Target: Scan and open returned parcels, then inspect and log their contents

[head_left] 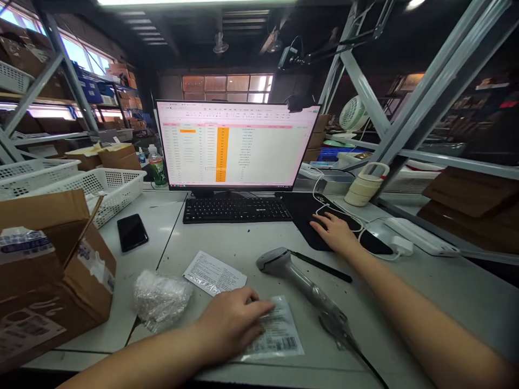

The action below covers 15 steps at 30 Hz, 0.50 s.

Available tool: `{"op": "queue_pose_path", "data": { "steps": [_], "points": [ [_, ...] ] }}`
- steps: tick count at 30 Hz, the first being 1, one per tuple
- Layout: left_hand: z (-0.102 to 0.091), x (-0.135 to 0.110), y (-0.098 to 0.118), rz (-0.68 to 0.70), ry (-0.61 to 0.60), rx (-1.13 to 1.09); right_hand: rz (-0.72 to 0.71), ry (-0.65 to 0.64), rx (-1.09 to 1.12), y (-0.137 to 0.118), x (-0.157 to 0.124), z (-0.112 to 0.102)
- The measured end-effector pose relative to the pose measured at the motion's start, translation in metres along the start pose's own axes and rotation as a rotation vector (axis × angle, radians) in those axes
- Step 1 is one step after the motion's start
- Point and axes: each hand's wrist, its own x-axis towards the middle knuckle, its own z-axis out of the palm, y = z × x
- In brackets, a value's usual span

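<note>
My left hand (233,320) rests palm down on a clear plastic packet with a printed barcode label (279,332) near the front edge of the grey desk (405,292). My right hand (335,231) lies over a computer mouse on a black mouse pad (302,213), and the mouse is hidden under the fingers. Between the hands lies a grey barcode scanner (300,281) on its side. A black pen (322,266) sits just behind it. A second labelled packet (214,273) and a crumpled bubble-wrap bundle (161,297) lie left of my left hand.
A monitor (235,145) showing a spreadsheet stands behind a black keyboard (236,209). An open cardboard box (44,270), a black phone (132,232) and white mesh baskets (105,189) are on the left. Tape rolls (367,186), a power strip (421,236) and metal shelf struts are on the right.
</note>
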Motion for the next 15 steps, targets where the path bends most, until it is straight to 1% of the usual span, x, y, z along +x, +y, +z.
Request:
{"op": "queue_pose_path", "data": {
  "steps": [1, 3, 5, 6, 7, 9, 11, 13, 15],
  "points": [
    [0.000, 0.000, -0.002, 0.008, 0.038, -0.022, 0.019, -0.016, 0.005, 0.003, 0.001, 0.009],
    [-0.002, -0.001, -0.006, 0.016, 0.130, -0.084, 0.051, -0.023, 0.015, 0.004, -0.002, 0.021],
    [-0.006, 0.001, -0.013, -0.011, 0.211, -0.132, 0.081, -0.009, 0.013, 0.003, -0.005, 0.026],
    [-0.009, 0.002, -0.018, -0.040, 0.231, -0.126, 0.095, 0.000, 0.010, 0.002, -0.006, 0.027],
    [-0.010, 0.004, -0.022, -0.075, 0.234, -0.090, 0.106, 0.006, 0.007, 0.002, -0.006, 0.027],
    [-0.013, 0.009, -0.028, -0.144, 0.203, 0.050, 0.116, 0.011, 0.003, 0.001, -0.005, 0.026],
    [-0.017, 0.010, -0.027, -0.158, 0.174, 0.185, 0.116, 0.002, 0.002, -0.001, -0.006, 0.022],
    [-0.026, 0.003, -0.019, -0.061, 0.163, 0.236, 0.108, -0.021, 0.012, -0.004, -0.009, 0.017],
    [-0.044, -0.014, -0.009, 0.080, 0.167, 0.209, 0.096, -0.053, 0.035, -0.006, -0.011, 0.013]
  ]
}}
